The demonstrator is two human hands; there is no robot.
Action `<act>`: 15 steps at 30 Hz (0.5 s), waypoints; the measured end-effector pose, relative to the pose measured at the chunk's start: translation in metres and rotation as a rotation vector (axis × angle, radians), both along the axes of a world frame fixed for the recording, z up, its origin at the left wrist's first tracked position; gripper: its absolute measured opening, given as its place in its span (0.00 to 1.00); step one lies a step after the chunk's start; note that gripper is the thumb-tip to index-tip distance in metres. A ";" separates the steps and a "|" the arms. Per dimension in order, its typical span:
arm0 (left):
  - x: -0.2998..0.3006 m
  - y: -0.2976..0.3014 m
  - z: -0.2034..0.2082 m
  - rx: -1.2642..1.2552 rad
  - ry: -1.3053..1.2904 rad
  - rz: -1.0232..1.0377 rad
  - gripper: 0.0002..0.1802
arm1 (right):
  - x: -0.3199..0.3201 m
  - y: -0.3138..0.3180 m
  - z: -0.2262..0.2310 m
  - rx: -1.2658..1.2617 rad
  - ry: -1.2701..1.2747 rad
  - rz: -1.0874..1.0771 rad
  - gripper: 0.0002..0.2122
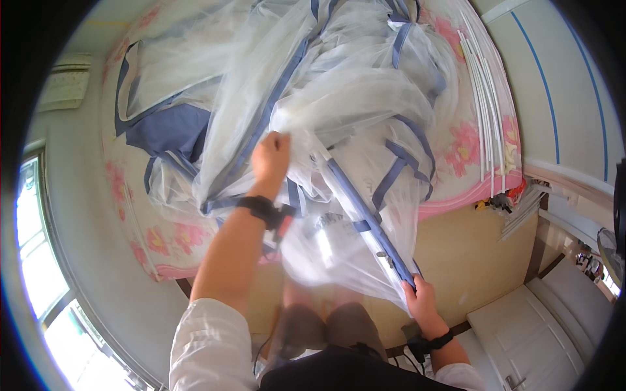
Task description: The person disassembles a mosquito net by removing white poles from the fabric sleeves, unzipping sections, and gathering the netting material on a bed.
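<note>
A white, see-through mosquito net [358,98] with blue fabric trim lies heaped over the bed and hangs past its near edge. My left hand [271,158] is closed, pinching the netting near the middle of the heap. Lower right, my right hand [420,297] is wrapped round the end of a blue-trimmed edge strip [365,218] of the net. That strip runs taut and slanting up toward the middle, with a whitish length alongside the blue; whether a pole is inside cannot be told. Sheer netting hangs between my hands, over my legs.
Several white poles [486,104] lie along the bed's right side on a pink floral sheet [460,146]. A bright window [39,241] is at the left. Lower right stands a white cabinet [528,332]. Small items and more poles [521,218] lie past the bed's right corner.
</note>
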State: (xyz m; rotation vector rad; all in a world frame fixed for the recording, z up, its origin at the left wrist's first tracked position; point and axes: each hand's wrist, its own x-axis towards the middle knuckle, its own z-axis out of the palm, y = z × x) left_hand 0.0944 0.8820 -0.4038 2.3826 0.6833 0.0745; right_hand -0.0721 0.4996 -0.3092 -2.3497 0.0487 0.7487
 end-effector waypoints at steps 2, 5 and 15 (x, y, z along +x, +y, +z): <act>0.018 0.038 0.019 -0.038 -0.052 0.039 0.22 | -0.004 -0.009 -0.006 -0.050 0.035 -0.011 0.09; 0.058 0.094 0.035 0.071 -0.059 0.134 0.22 | -0.012 -0.023 -0.016 -0.031 0.013 0.044 0.08; 0.062 0.114 0.070 -1.347 -0.310 0.403 0.40 | -0.023 -0.029 -0.025 0.040 -0.094 0.124 0.09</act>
